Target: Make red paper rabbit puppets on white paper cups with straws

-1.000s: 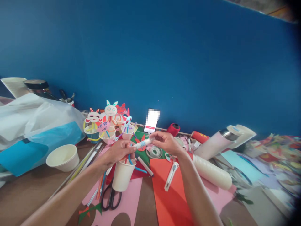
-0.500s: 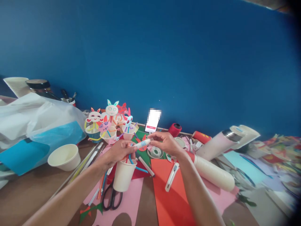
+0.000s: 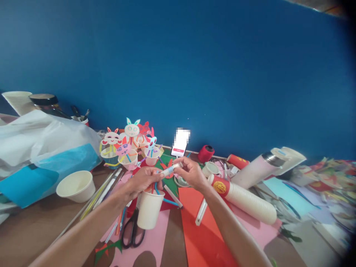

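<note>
My left hand [image 3: 146,180] is closed, its fingertips at the near end of a small white glue tube [image 3: 168,170] with a blue label. Red and blue straws [image 3: 156,189] rise from a white paper cup [image 3: 150,211] into the same hand, and the cup hangs below them. At the tube's other end, my right hand [image 3: 190,172] is closed in a pinch. Under the cup lie black-handled scissors [image 3: 132,230]. Beside my right forearm is a white utility knife [image 3: 201,212], partly covered, on red paper [image 3: 204,241].
Paper cups with animal figures [image 3: 132,130] stand at the back left, next to a lit phone [image 3: 179,142]. A stack of cups [image 3: 250,204] and a thermos [image 3: 251,172] lie to the right. A white bowl [image 3: 76,185] sits left, near a plastic bag [image 3: 50,129].
The cup has swung slightly right and hangs more upright. My right hand has shifted slightly right and lower, covering more of the utility knife; the tube has moved a little with the hands.
</note>
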`<state>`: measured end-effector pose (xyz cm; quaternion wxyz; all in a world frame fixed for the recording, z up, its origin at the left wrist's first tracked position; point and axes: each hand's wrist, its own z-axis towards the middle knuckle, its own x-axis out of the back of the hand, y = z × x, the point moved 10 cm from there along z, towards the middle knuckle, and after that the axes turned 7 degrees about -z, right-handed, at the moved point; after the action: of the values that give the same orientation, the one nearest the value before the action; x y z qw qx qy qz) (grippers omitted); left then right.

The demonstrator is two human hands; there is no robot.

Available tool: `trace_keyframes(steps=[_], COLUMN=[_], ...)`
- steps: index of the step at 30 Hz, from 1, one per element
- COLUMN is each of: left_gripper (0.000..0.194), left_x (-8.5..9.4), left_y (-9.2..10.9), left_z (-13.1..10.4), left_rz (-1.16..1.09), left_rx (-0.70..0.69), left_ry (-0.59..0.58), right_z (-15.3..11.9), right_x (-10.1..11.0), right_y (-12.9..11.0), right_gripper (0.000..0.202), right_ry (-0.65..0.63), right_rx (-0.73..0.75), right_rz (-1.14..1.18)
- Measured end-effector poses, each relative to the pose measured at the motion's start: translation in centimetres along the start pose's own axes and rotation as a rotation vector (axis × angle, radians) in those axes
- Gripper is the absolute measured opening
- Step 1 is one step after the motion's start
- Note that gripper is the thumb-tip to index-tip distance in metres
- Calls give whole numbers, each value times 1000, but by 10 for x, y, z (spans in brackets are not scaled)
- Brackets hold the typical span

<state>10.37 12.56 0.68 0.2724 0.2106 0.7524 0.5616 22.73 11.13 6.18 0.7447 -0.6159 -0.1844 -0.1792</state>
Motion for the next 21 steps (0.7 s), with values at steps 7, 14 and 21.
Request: trace_keyframes(steps=[7,14,21], left_gripper=[35,33,30], left_x=[2,13,13], left_y=[11,14,18], left_z=[-4,-6,-7], left_rz=[-86,-26,-48], left_rx=[-8,-7,-10], left_ry=[28,70,43], right_z=[-22,-19,-11], right_x=[55,63,16], right_y=[30,43,39], right_gripper=[33,28,19], right_ry=[182,203,266], right_rx=[-132,-103,-24], right_rz=[35,-175,-258])
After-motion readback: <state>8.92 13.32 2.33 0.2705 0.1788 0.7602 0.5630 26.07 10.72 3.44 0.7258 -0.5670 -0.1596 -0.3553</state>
